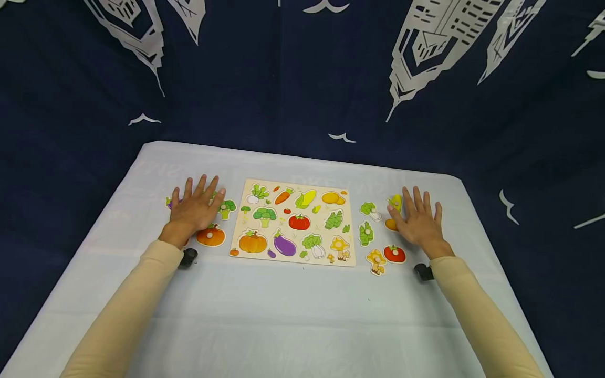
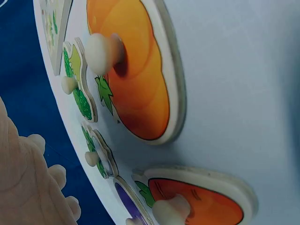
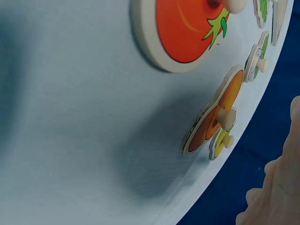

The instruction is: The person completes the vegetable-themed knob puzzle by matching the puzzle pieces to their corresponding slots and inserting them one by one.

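A pale wooden puzzle board (image 1: 243, 223) printed with vegetables lies mid-table. Over the knobbed pieces at its left, my left hand (image 1: 193, 210) is spread palm down, holding nothing. Near it lie a broccoli piece (image 1: 228, 209), a pumpkin piece (image 1: 211, 236) and an eggplant piece (image 1: 168, 202). The left wrist view also shows a carrot piece (image 2: 211, 206) and a radish piece (image 2: 101, 157), mostly hidden from the head view. My right hand (image 1: 418, 223) hovers with fingers spread, partly covering a corn piece (image 1: 396, 201) and a potato piece (image 1: 390, 224). A tomato piece (image 1: 394, 254) sits below its thumb.
Between board and right hand lie a cabbage piece (image 1: 371, 210), a leafy green piece (image 1: 366, 234) and a mushroom piece (image 1: 376, 261). A white cloth (image 1: 302, 320) covers the table. Behind it hangs a dark blue curtain (image 1: 279, 94) with white building prints.
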### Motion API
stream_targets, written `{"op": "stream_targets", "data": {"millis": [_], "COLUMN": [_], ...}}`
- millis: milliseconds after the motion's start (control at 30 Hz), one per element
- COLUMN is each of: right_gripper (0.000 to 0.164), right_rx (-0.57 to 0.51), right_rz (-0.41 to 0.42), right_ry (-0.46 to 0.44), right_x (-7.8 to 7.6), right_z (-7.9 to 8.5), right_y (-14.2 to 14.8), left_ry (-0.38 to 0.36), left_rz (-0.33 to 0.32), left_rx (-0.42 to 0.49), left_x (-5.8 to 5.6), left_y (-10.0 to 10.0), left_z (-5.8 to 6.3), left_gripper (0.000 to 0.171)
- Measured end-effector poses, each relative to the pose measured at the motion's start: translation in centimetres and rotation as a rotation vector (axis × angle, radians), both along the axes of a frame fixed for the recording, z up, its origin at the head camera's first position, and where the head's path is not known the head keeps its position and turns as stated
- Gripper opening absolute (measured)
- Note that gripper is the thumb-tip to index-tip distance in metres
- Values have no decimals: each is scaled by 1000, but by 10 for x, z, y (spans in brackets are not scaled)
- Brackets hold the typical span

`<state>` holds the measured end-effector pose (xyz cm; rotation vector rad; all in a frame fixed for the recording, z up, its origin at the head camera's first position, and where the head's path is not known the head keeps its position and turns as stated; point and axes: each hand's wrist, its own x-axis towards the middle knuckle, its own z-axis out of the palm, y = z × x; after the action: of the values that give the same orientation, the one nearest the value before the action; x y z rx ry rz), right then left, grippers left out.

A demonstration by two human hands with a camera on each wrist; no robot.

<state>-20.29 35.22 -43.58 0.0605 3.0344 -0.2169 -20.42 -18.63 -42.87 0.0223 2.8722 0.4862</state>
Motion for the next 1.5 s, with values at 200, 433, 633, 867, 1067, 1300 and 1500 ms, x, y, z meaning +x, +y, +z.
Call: {"op": "stream_targets", "data": {"millis": [200, 433, 633, 867, 1067, 1300, 1500], "right_gripper": [89, 89, 90, 89, 87, 84, 82], "right_rx": [-1, 7, 4, -15, -35, -47, -49], "right_rz": [8, 12, 14, 16, 26, 48, 61], "right_ry": [5, 14, 16, 18, 22, 35, 52], "right_x": [0, -1, 0, -1, 1, 2, 0], "right_z": [-1, -1, -2, -2, -2, -3, -4], "right_y": [-1, -4, -5, -6, -5, -6, -5], "left_ry": [-12, -56, -74, -121, -143, -149, -166], "left_rz": [-17, -100, -153, -209, -240, -266, -257], "left_rx": [-17, -23, -3, 41, 96, 145, 137], "left_x": [1, 5, 9, 17, 22, 31, 36], "left_y": [3, 9, 18, 26, 33, 40, 42], "left_z": [-2, -1, 0, 0, -2, 1, -8], "left_gripper": [79, 76, 74, 85, 89, 89, 102]}}
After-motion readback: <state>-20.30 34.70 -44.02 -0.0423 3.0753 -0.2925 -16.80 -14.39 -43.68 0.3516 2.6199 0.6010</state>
